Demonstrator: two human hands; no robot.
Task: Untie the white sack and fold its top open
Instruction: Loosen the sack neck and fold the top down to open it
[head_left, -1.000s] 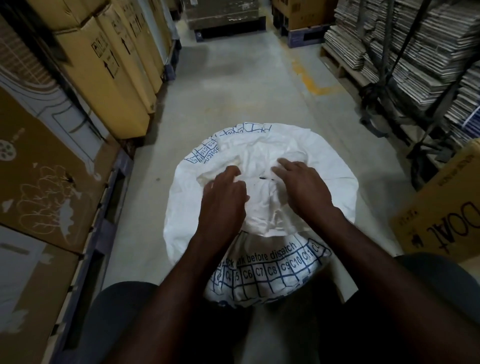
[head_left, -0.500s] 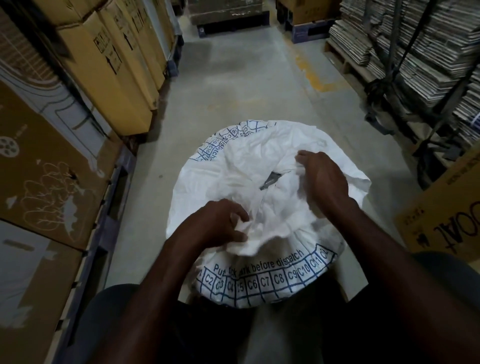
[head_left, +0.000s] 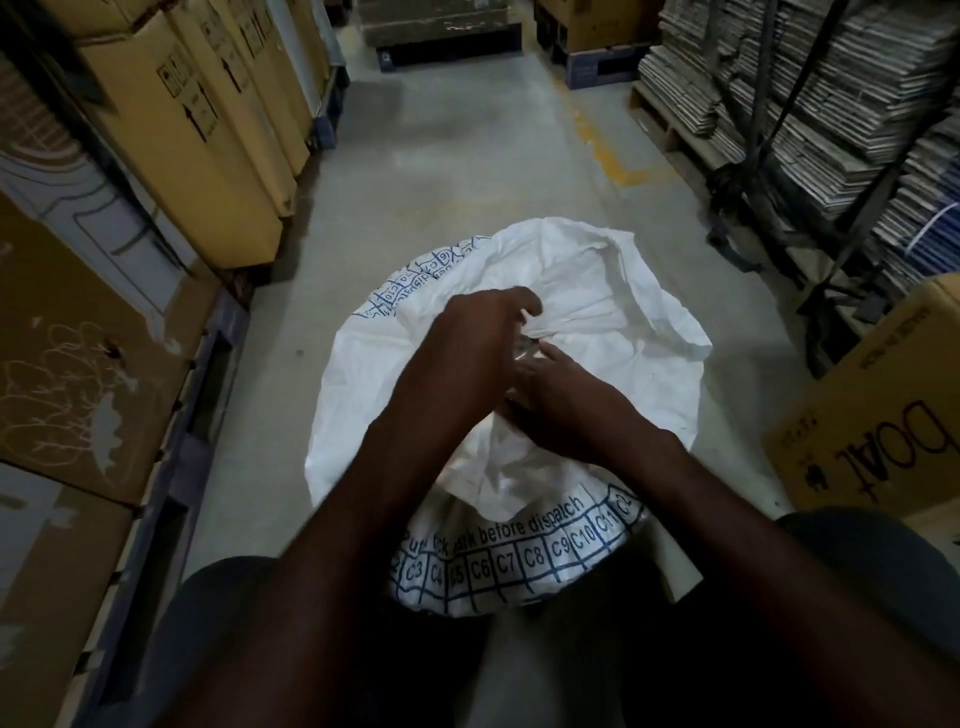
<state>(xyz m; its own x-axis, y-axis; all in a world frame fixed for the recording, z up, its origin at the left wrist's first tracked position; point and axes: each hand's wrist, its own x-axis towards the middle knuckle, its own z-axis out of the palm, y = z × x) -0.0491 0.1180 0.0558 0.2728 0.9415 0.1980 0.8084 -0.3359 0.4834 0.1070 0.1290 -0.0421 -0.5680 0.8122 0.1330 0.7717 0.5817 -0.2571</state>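
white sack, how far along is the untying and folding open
Done: the far edge of the white sack looks loosened and partly turned back. In hand: the left hand and right hand meet at the bunched middle; whether a tie remains is hidden. Left: spreading and folding the whole top open.

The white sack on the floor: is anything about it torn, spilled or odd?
Nothing stands out. The white sack looks rumpled but whole, with nothing spilled on the floor around it.
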